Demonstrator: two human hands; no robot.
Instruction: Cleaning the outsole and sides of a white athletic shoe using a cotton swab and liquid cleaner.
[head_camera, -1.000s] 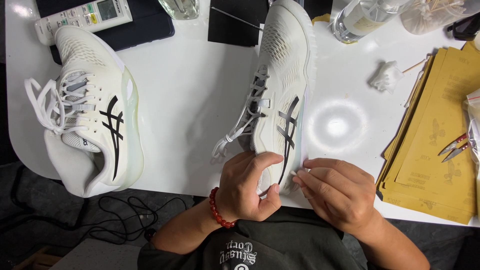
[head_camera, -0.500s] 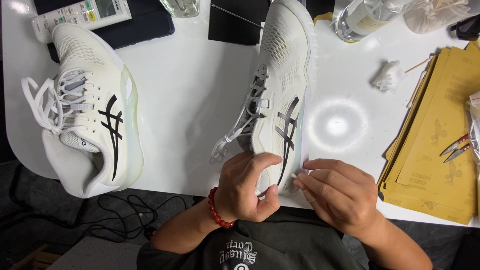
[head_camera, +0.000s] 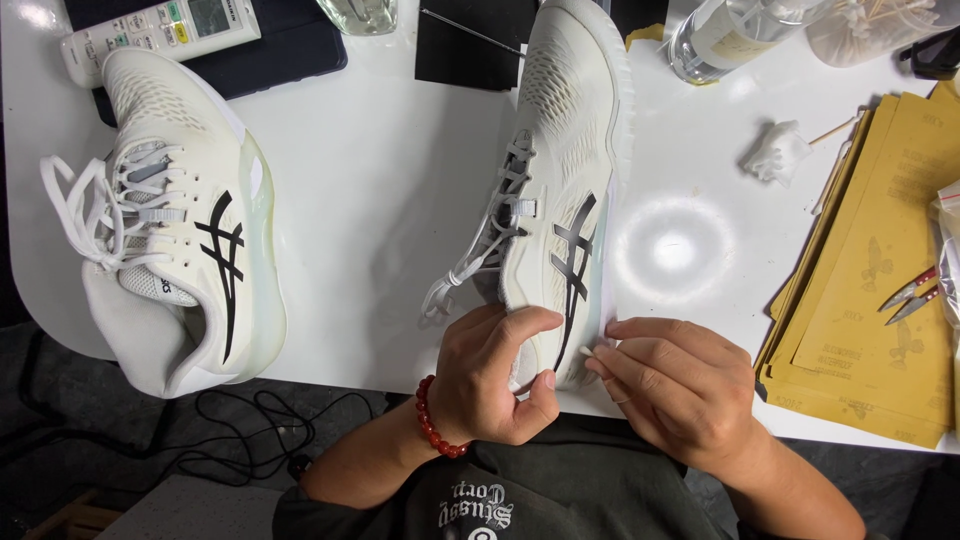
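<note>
Crowding white table (head_camera: 400, 200): shoes, sandpaper (head_camera: 880, 300)

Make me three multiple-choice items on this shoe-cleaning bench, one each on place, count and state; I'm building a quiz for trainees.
1. Where does the second shoe lie?
A. at the table's left end
B. on the sandpaper
C. on the floor

2. How many white shoes are on the table?
A. one
B. two
C. three

3. What is the left hand doing?
A. lying flat on the table
B. gripping the heel of the near shoe
C. holding the snips

Answers: 1 A, it lies far left by the remote control; 2 B, two show; 3 B, its fingers wrap the heel while the right hand presses a small white swab to the sole edge.
</note>
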